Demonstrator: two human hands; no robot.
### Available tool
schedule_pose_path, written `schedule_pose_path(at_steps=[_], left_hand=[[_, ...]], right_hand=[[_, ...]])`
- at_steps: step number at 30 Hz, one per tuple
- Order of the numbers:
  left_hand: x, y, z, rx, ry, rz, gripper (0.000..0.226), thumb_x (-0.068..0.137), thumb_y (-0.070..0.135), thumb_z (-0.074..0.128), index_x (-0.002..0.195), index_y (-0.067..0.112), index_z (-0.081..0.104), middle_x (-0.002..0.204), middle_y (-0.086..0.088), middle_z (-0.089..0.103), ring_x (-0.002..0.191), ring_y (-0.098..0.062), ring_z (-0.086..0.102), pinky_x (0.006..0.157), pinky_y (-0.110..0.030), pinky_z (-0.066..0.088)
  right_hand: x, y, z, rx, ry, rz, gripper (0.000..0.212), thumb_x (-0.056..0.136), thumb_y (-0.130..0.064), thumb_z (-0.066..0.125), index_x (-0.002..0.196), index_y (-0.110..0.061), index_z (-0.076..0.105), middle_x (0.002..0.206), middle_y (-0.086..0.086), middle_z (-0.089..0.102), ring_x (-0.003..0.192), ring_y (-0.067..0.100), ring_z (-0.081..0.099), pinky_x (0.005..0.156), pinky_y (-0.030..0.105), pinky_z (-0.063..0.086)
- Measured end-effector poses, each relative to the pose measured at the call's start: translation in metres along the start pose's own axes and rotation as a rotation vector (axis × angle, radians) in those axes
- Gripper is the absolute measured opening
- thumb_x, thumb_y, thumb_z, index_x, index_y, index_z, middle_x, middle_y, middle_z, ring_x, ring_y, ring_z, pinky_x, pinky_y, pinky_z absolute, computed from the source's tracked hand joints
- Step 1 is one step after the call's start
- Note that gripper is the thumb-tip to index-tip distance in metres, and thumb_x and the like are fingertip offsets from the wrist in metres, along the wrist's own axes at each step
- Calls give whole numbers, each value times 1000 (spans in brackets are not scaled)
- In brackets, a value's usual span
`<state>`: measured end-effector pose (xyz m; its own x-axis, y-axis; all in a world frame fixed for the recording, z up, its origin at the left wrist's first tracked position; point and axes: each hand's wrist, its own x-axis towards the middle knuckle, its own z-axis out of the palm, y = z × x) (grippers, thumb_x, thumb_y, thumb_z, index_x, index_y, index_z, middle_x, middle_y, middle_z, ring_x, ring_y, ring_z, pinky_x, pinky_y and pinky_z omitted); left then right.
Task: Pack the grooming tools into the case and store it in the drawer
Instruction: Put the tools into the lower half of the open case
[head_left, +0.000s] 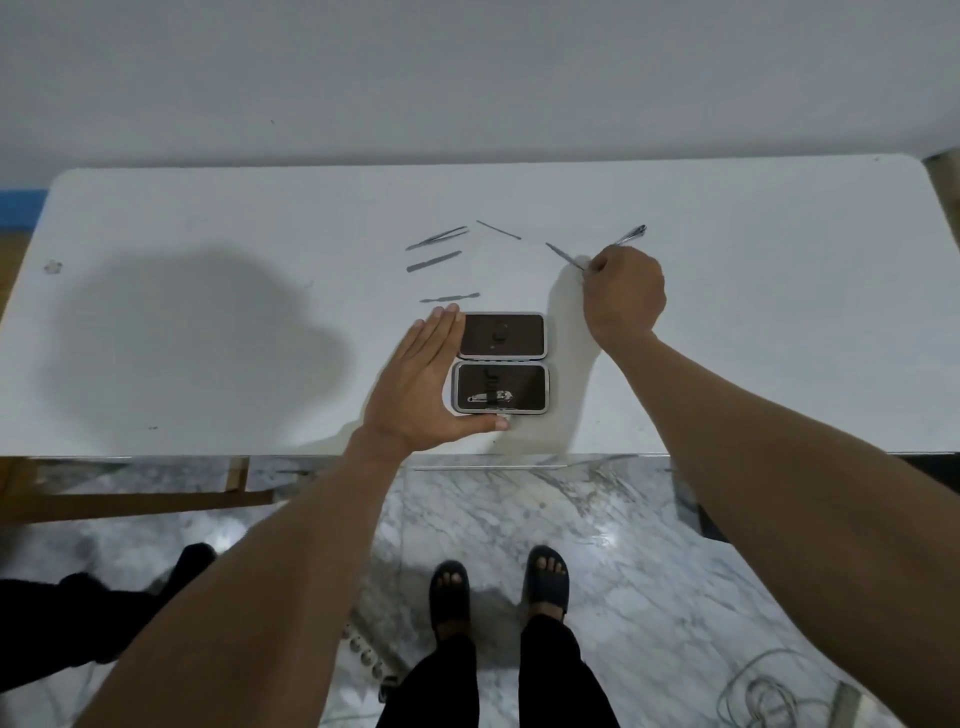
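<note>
Sandalled feet (498, 579) stand on marble floor at the bottom of the frame, and both bare forearms reach up from there to the white table (208, 218).

At centre frame the case (502, 362) lies open flat near the table's front edge. Its lower half holds a nail clipper (491, 397); the upper half shows only a small dark fitting, too small to identify. The left hand (423, 379) is open and flat, fingers together along the case's left side and thumb along its front edge, bracing it without gripping anything.

Right of centre, the right hand (626, 293) is closed in a pinch on a thin pointed tool (563, 256), with a shiny metal tool (631, 235) showing just past the knuckles; whether it holds that too cannot be told.

Four tools lie loose above the case: tweezers (437, 237), a thin rod (498, 229), a file (434, 261) and a pusher (450, 298).

Likely risks: a thin tool could slip from the pinch on the way to the case. A nudge could also slide the case off the nearby front edge, should the left hand let go. No drawer is clearly in view.
</note>
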<state>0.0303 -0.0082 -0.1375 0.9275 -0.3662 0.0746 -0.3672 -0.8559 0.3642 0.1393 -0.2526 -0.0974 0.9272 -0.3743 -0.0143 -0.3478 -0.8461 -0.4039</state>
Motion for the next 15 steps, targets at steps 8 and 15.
schedule_pose_path(at_steps=[8,15], left_hand=[[-1,3,-5,-18,-12,-19,136,67,97,53,161,2,24,170,-10,22,160,-21,15,132,-39,9],[-1,3,-6,-24,-42,-32,140,64,101,48,162,4,23,171,-8,20,160,-19,14,132,-37,7]], right_hand=[[-18,1,-6,-68,-55,-221,20,90,-2,48,104,-5,61,103,14,58,107,33,46,63,35,36],[-56,14,-30,-9,-83,-442,14,94,-8,50,93,-8,64,93,10,58,96,31,48,65,42,48]])
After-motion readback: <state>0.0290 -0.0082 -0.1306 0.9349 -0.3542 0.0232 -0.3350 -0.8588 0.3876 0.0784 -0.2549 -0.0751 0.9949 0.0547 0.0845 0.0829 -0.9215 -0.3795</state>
